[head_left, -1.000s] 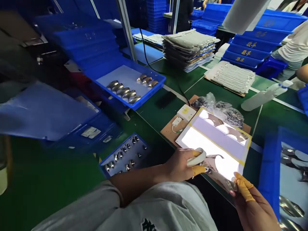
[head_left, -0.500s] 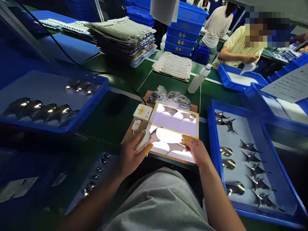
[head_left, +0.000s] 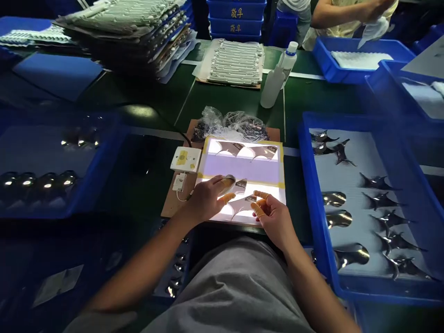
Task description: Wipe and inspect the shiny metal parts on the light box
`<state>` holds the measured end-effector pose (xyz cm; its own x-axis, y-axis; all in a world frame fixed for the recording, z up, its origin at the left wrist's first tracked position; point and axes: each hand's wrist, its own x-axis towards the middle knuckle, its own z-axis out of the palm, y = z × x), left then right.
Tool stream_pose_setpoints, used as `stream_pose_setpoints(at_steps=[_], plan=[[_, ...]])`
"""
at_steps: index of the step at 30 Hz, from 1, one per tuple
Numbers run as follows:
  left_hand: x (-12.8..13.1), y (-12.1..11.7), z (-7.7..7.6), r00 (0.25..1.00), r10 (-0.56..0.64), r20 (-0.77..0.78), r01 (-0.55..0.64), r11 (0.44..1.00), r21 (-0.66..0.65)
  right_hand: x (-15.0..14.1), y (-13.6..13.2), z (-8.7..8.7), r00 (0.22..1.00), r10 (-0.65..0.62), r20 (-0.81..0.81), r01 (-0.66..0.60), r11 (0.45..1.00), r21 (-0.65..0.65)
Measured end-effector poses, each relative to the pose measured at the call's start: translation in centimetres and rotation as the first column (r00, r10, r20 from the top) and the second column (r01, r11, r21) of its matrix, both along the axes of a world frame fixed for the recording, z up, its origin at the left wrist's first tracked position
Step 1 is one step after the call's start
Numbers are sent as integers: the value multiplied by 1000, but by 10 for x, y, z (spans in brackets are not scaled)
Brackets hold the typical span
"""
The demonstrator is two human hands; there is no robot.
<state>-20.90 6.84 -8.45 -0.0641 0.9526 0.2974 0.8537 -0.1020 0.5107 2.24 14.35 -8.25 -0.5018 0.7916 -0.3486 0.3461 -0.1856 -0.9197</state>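
The left hand (head_left: 207,199) lies palm-down on the lower half of an illuminated light panel (head_left: 243,166), fingers extended; whether it grips the polished metal piece (head_left: 241,209) beneath it cannot be determined. The right hand (head_left: 275,219) is open with fingers loosely curled, orange finger cots (head_left: 261,195) on the fingertips, just beside that piece and pinching nothing. The panel, edged with yellow tape, sits at lower centre of the frame on a cardboard sheet (head_left: 170,203) on the green bench (head_left: 187,106). Additional metal pieces (head_left: 229,149) lie on the panel's upper half. A blue tray (head_left: 308,185) at right holds similar pieces.
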Motion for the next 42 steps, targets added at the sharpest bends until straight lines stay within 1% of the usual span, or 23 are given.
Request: stream_pose_setpoints(at_steps=[3, 6, 9, 13, 17, 19, 20, 21, 22, 23, 25, 27, 29, 32, 34, 35, 36, 37, 38, 39, 40, 41, 42], plan=[[1, -5, 11, 993, 113, 34, -116, 990, 84, -2, -2, -2, 995, -40, -95, 31, 995, -92], [3, -19, 18, 960, 251, 121, -262, 961, 85, -4, -3, -5, 987, -63, -151, 40, 988, -152], [7, -33, 14, 926, 333, 180, -351, 933, 83, -9, -5, -6, 980, -61, -190, 28, 985, -168], [11, -43, 2, 908, 379, 182, -400, 911, 103, -19, -7, -8, 975, -74, -210, 39, 985, -165], [16, -49, -2, 877, 415, 240, -450, 886, 113, -15, -7, -9, 988, 2, -154, -10, 998, -57], [20, -53, 1, 865, 412, 286, -455, 885, 98, -9, -8, -8, 997, 56, -56, -51, 994, 93], [21, -55, 3, 856, 411, 312, -457, 885, 88, -7, -9, -8, 997, 70, 14, -72, 977, 201], [23, -57, 6, 846, 412, 338, -461, 884, 77, -6, -10, -7, 993, 71, 90, -96, 942, 322], [25, -60, 8, 836, 415, 360, -468, 881, 71, -7, -11, -7, 985, 62, 158, -126, 889, 441], [26, -64, 10, 826, 418, 379, -476, 877, 69, -8, -12, -7, 976, 54, 213, -164, 823, 543], [28, -71, 14, 814, 419, 401, -486, 871, 75, -14, -14, -10, 959, 67, 274, -243, 689, 682], [29, -81, 17, 801, 434, 414, -502, 862, 68, -21, -14, -14, 946, 108, 305, -309, 578, 755], [29, -93, 17, 766, 481, 426, -543, 839, 27, -26, -14, -19, 936, 131, 326, -346, 494, 798], [30, -108, 17, 706, 536, 463, -590, 806, -34, -23, -14, -20, 925, 148, 351, -380, 412, 828], [31, -115, 18, 686, 527, 502, -591, 806, -39, -13, -15, -12, 909, 178, 377, -417, 391, 821], [32, -117, 19, 681, 515, 521, -582, 812, -42, -6, -16, -6, 903, 191, 386, -431, 398, 810], [32, -119, 21, 679, 503, 535, -569, 821, -50, 2, -17, 1, 900, 205, 385, -436, 427, 792], [33, -120, 23, 681, 489, 546, -551, 833, -59, 9, -18, 9, 904, 221, 365, -427, 486, 762], [34, -121, 26, 683, 476, 553, -535, 842, -64, 16, -20, 17, 917, 241, 317, -398, 584, 707], [35, -120, 28, 690, 462, 557, -520, 852, -62, 21, -21, 25, 938, 256, 234, -346, 711, 612], [36, -119, 31, 705, 443, 554, -500, 864, -55, 25, -22, 32, 961, 251, 117, -277, 841, 465], [37, -116, 33, 727, 415, 548, -473, 880, -40, 27, -22, 38, 976, 217, -16, -204, 941, 271], [38, -113, 35, 757, 372, 537, -435, 900, -11, 27, -21, 42, 978, 153, -140, -146, 988, 59]])
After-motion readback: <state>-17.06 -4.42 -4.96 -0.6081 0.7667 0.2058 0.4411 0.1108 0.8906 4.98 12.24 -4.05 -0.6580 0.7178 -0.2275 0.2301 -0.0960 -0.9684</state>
